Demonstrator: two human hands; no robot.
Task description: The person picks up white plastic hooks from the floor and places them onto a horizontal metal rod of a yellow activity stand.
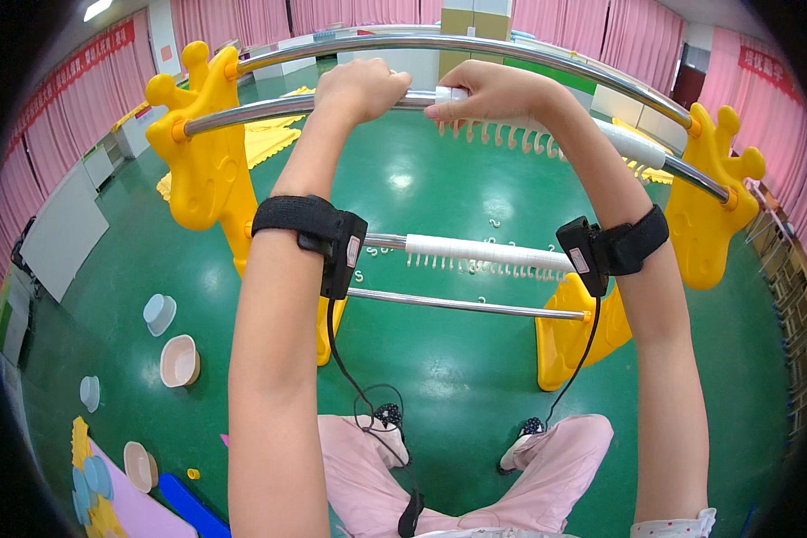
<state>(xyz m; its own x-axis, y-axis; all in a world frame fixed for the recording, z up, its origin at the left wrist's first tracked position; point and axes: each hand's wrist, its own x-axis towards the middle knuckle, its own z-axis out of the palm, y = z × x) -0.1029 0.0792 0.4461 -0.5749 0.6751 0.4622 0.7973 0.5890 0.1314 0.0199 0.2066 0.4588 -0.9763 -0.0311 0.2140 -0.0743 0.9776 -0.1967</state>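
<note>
Gripping rail (260, 113), left hand (363, 91), fingertips hidden

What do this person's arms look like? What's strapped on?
The left forearm and right forearm each wear a black strap with a boxy black device bearing a pale label, trailing a thin black cable. A pale, frilled sleeve edge shows lower right.
</note>
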